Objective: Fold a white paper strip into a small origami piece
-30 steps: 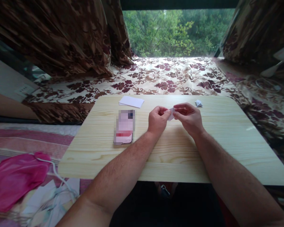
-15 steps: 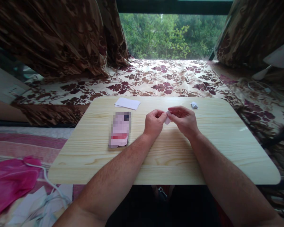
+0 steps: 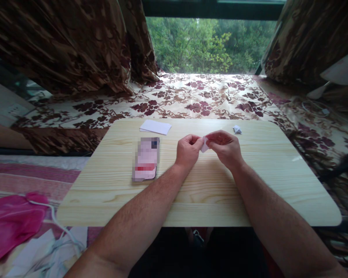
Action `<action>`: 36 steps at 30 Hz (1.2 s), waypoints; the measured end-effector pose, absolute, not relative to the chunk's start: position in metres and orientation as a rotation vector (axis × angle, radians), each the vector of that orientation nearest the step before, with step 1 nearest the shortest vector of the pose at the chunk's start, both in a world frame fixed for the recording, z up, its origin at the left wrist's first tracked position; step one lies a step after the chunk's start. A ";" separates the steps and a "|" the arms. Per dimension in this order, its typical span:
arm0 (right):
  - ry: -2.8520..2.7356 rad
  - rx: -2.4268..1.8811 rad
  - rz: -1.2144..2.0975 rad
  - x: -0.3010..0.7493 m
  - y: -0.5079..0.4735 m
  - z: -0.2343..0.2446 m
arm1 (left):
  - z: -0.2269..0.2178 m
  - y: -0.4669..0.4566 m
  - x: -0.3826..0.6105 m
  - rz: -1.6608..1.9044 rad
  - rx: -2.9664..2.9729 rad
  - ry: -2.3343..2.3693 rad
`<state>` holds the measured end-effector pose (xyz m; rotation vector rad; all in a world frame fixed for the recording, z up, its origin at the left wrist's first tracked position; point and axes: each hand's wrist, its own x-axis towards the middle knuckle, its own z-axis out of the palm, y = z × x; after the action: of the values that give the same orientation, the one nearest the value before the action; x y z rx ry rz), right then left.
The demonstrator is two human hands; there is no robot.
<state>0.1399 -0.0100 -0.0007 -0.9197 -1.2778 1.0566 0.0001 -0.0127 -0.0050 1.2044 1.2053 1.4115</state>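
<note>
My left hand (image 3: pixel 188 151) and my right hand (image 3: pixel 226 148) meet over the middle of a pale wooden table (image 3: pixel 208 193). Both pinch a small folded piece of white paper (image 3: pixel 204 145) between their fingertips, just above the tabletop. Most of the paper is hidden by my fingers. A phone (image 3: pixel 146 158) lies flat to the left of my left hand. Beyond it rests a small stack of white paper sheets (image 3: pixel 156 126). A tiny folded paper figure (image 3: pixel 237 129) sits on the table behind my right hand.
Floral cloth (image 3: pixel 191 100) covers the sill beyond the table, with brown curtains (image 3: pixel 75 50) at both sides of a window. A pink bag (image 3: pixel 8 224) and white cables (image 3: pixel 60 239) lie on the bed at lower left.
My hands have stayed together on the small paper, with the fingers shifting slightly. The view has drifted a little, so everything sits slightly further left in the picture.
</note>
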 end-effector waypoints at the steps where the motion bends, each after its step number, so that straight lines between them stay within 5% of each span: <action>1: -1.288 -0.918 1.063 0.140 -0.010 0.000 | -0.005 -0.013 0.000 1.413 1.202 1.199; 36: -1.281 -1.042 0.992 0.141 -0.012 0.007 | -0.007 -0.010 -0.004 1.327 1.216 1.080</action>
<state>0.1412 -0.0115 0.0074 -1.0425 -1.2808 0.9918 -0.0040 -0.0101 -0.0067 1.2156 1.0801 1.3271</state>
